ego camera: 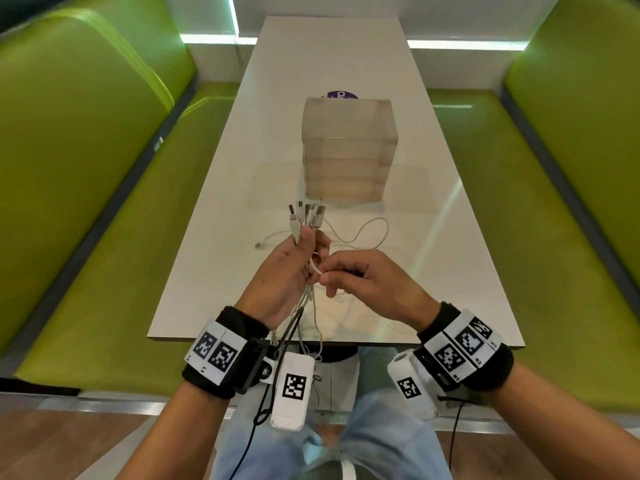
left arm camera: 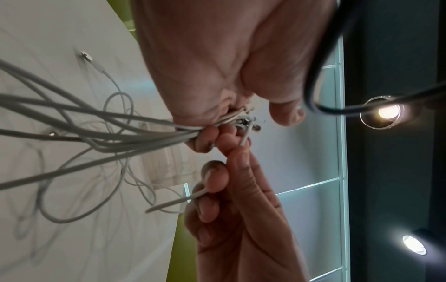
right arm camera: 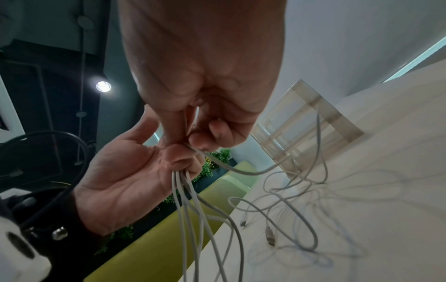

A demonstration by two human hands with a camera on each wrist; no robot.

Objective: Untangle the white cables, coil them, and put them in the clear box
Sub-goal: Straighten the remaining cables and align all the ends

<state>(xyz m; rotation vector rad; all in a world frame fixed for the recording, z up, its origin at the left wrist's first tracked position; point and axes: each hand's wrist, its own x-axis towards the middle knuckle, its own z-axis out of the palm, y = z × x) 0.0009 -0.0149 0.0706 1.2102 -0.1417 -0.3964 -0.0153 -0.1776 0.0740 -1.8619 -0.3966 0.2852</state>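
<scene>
Several white cables [ego camera: 306, 216] bunched in left hand [ego camera: 284, 271], ends partly hidden.

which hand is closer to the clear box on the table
Left. The left hand holds the bunched cable plugs up just short of the clear box; the right hand pinches one cable farther back toward the person.

The clear box [ego camera: 348, 150] stands on the table [ego camera: 450, 271], toward its middle, with a round sticker [ego camera: 341, 94] just behind it. Loose cables [ego camera: 367, 233] lie on the table in front of the box. Bench seats [ego camera: 104, 258] run along the table's left and right sides.
</scene>
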